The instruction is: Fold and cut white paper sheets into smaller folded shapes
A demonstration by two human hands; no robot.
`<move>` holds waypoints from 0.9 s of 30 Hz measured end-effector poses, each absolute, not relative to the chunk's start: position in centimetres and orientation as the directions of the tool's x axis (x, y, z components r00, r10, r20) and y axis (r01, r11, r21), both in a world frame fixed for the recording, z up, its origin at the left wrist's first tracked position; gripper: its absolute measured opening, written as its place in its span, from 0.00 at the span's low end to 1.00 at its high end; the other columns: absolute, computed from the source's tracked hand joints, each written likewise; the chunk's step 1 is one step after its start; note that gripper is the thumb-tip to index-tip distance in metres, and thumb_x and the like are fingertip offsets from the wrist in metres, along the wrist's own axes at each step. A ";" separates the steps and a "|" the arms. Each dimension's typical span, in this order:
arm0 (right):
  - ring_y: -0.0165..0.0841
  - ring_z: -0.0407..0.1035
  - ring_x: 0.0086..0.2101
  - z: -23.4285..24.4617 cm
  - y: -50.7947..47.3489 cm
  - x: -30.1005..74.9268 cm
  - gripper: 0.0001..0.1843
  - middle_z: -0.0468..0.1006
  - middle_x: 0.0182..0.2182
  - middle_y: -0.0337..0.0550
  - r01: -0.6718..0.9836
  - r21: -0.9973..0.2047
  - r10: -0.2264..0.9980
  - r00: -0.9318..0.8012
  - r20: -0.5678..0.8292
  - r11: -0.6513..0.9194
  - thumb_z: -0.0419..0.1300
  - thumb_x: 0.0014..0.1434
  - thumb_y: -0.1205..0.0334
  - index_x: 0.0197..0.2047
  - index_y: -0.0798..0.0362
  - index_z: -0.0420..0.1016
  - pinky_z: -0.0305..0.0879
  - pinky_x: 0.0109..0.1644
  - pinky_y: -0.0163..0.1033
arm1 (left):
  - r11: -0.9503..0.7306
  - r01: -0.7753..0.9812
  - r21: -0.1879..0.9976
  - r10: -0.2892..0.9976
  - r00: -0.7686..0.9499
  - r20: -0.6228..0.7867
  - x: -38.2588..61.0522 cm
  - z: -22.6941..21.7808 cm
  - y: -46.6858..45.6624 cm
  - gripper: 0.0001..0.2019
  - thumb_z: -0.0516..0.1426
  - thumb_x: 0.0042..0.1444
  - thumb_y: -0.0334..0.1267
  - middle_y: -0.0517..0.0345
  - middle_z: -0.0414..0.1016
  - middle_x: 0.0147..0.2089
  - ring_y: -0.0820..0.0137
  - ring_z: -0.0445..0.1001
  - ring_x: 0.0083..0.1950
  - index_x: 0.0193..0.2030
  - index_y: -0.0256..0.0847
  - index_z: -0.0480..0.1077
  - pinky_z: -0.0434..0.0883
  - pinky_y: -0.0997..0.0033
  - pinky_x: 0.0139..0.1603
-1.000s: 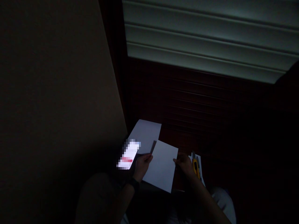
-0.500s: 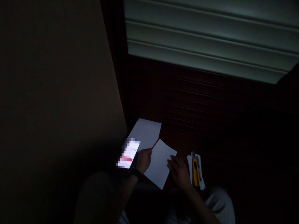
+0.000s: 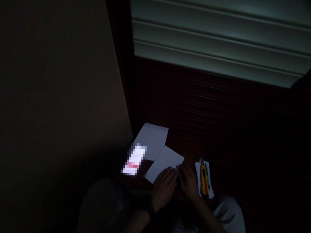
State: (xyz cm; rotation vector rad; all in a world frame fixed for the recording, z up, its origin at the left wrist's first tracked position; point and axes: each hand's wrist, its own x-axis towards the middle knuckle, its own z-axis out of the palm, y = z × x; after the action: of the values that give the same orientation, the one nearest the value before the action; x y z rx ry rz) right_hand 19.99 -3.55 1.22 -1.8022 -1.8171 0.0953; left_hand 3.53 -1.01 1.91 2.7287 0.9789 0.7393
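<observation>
A white sheet of paper (image 3: 165,161) lies tilted on the dark surface before me. My left hand (image 3: 165,187) rests flat on its lower right part, fingers stretched out and close together. At the paper's right edge, my right hand (image 3: 188,181) has bent fingers closed on the edge; the fingertips of both hands nearly meet there. The paper's lower right corner is hidden under my hands. A second white sheet (image 3: 153,139) lies behind it, partly overlapped. To the left, a phone (image 3: 134,160) glows, its screen pixelated.
Right of my right hand, a yellow utility knife (image 3: 204,179) and a pen (image 3: 207,174) lie on a small stack of white papers (image 3: 198,171). A pale wall panel (image 3: 60,81) rises at left, with a slatted shutter (image 3: 206,42) at the back. The scene is very dark.
My left hand has moved from the paper's left edge, beside the phone, rightward onto the paper near my right hand. My right fingers have drawn in at the right edge.
</observation>
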 end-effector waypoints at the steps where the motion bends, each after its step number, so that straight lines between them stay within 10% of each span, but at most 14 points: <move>1: 0.40 0.58 0.54 1.2 -3.6 20.3 0.17 0.72 0.49 0.47 0.890 -0.449 0.935 0.095 0.342 0.074 0.49 0.60 0.64 0.51 0.52 0.69 0.55 0.56 0.46 | -0.777 0.556 0.295 0.629 0.669 0.396 3.6 2.2 -1.1 0.21 0.46 0.61 0.36 0.55 0.59 0.63 0.63 0.52 0.65 0.61 0.42 0.56 0.55 0.56 0.63; 7: 0.37 0.69 0.35 1.9 -2.0 22.9 0.16 0.77 0.34 0.47 0.650 -0.740 0.948 0.314 0.054 -0.174 0.49 0.59 0.56 0.39 0.54 0.76 0.62 0.38 0.39 | -0.799 0.523 0.297 0.601 0.700 0.385 4.2 3.9 -0.4 0.22 0.46 0.61 0.42 0.57 0.57 0.64 0.63 0.47 0.67 0.61 0.42 0.57 0.48 0.55 0.66; 12: 0.28 0.60 0.18 2.0 0.3 24.0 0.16 0.69 0.16 0.39 0.325 -0.895 0.943 0.231 -0.239 -0.307 0.57 0.50 0.53 0.23 0.57 0.74 0.52 0.22 0.32 | -0.801 0.514 0.306 0.597 0.723 0.348 4.5 3.7 0.0 0.21 0.45 0.62 0.41 0.58 0.60 0.62 0.65 0.49 0.66 0.61 0.42 0.57 0.46 0.56 0.66; 27: 0.24 0.54 0.14 0.4 1.5 23.3 0.12 0.63 0.13 0.34 0.031 -0.937 0.874 0.371 -0.313 -0.348 0.61 0.43 0.59 0.17 0.56 0.65 0.46 0.16 0.31 | -0.798 0.502 0.333 0.600 0.711 0.366 4.4 3.5 0.0 0.21 0.46 0.61 0.40 0.56 0.61 0.61 0.64 0.53 0.65 0.61 0.43 0.56 0.47 0.54 0.66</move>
State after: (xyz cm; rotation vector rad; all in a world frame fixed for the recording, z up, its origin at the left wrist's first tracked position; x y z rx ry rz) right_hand 23.31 1.50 0.44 -1.6813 -0.8111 1.1128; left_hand 4.37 0.02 3.50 2.7083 0.8841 0.6877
